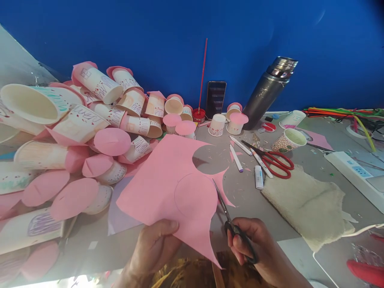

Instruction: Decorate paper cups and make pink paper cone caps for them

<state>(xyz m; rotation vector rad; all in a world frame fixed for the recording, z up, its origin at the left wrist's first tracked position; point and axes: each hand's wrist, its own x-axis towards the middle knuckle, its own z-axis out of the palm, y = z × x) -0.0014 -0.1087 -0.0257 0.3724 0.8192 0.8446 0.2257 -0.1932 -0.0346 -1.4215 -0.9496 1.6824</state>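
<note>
My left hand (154, 244) pinches the near edge of a pink paper sheet (168, 184), lifted over the grey table. A circle is pencilled on the sheet, and curved pieces are cut out of its right side. My right hand (250, 246) grips black-handled scissors (225, 212), fingers through the loops. Their blades point up and away, and the tips meet the drawn circle's right edge.
A heap of decorated paper cups with pink paper caps (75, 132) fills the left. Red scissors (274, 160), markers (237, 154), a glue stick (258, 177), a cloth (309, 204), a flask (268, 90), a phone (216, 98) and a power strip (354, 170) lie on the right.
</note>
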